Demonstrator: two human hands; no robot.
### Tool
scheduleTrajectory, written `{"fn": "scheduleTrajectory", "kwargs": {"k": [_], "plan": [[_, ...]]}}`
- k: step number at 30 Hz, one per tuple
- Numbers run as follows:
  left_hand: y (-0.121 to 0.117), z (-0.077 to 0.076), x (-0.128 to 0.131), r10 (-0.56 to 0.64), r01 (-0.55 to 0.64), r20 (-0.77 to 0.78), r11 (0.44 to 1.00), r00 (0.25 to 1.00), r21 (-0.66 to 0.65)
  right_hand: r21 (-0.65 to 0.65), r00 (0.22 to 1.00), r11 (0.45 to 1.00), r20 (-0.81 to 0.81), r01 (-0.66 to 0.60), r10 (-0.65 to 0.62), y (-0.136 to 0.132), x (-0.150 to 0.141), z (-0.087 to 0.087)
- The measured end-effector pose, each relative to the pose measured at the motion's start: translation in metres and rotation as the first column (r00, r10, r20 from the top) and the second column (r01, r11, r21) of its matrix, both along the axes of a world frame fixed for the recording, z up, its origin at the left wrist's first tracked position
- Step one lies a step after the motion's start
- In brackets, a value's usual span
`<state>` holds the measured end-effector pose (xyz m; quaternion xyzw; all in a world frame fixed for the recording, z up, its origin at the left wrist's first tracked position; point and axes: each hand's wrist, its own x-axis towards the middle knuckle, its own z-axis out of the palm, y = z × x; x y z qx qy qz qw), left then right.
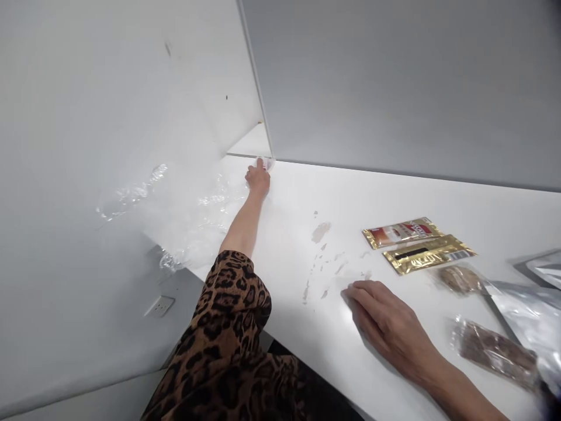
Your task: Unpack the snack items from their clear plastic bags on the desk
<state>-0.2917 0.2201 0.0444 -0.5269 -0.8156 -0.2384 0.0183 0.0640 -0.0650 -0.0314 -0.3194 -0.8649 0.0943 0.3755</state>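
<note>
My left hand [258, 180] reaches to the back of the white table, its fingers closed on a small white and pink packet [266, 164] beside the divider's lower corner. The fingers hide part of that packet. Nearer to me, my right hand [390, 327] rests on the tabletop, fingers together and curled under, with nothing visible in them. Just beyond it lie two gold sachets side by side, one with a red label [403, 232] and one with a black strip [429, 254]. A clear-wrapped round brown snack [459, 278] touches the lower sachet's side.
Crumpled clear plastic wrap [210, 216] lies at the left against the wall. A clear-wrapped brown bar [495, 354] and a silver pouch [526, 304] are at the right. Wet smears [322, 233] mark the tabletop [307, 187]. A grey divider [394, 88] stands behind.
</note>
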Motion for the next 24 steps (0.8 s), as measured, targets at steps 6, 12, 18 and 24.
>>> {"fn": "scheduleTrajectory", "kwargs": {"k": [6,12,18,24], "plan": [[-0.079,-0.011,0.062,-0.172,0.167,-0.051,0.982,0.984,-0.089,0.037,0.998,0.999,0.052,-0.024,0.022,0.008,0.003,-0.006],[-0.154,0.014,0.066,-0.485,0.46,-0.083,0.862,0.87,-0.213,-0.005,0.998,0.999,0.048,-0.036,0.037,0.015,0.008,-0.014],[-0.19,0.05,-0.068,-0.01,-0.074,-0.262,0.948,0.965,-0.309,0.011,0.998,1.0,0.054,-0.026,0.025,0.018,0.008,-0.019],[-0.195,0.021,-0.146,0.32,-0.255,0.083,0.863,0.944,-0.436,0.002,0.997,1.0,0.067,-0.023,0.023,0.018,0.01,-0.019]]}}
